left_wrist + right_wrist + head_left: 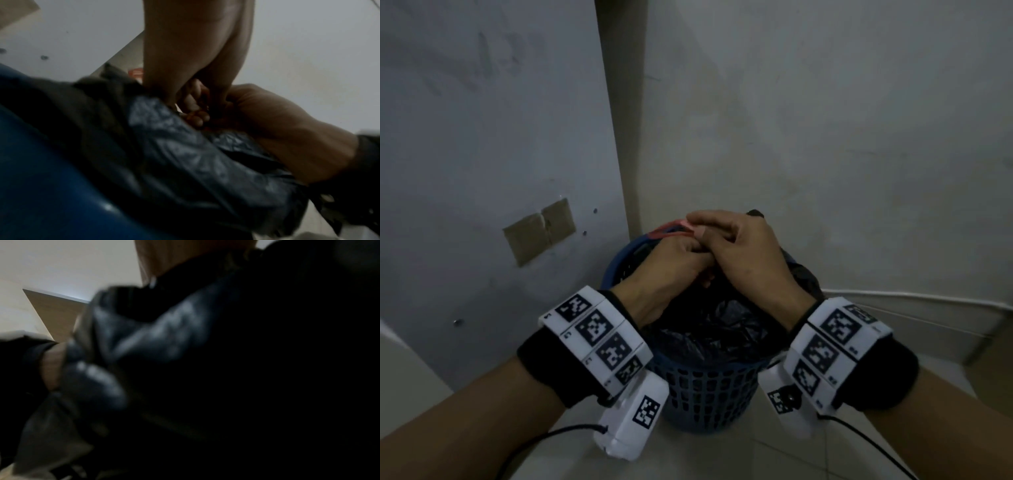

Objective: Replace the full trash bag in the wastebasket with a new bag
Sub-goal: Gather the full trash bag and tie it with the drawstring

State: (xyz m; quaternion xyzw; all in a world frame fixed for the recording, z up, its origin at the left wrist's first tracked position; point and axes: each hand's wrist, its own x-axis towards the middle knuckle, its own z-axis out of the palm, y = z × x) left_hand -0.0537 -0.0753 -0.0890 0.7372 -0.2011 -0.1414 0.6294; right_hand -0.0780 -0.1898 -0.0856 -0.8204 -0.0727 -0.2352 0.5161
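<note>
A blue perforated wastebasket (709, 390) stands on the floor in a wall corner, with a black trash bag (722, 322) crumpled inside it. Both hands meet over the far rim. My left hand (674, 263) curls round the gathered top of the bag. My right hand (739, 250) lies against it, fingers curled, and pinches a red tie strip (671, 230) that loops out to the left. In the left wrist view the fingers (193, 105) dig into the bag (185, 155) beside the right hand (277, 126), above the basket's rim (41, 186). The right wrist view shows mostly dark blurred bag (156, 337).
Grey walls close in behind and to the left, with a brown taped patch (541, 229) on the left one. Pale floor tiles (739, 455) lie in front of the basket. White rails (928, 305) run low along the right wall.
</note>
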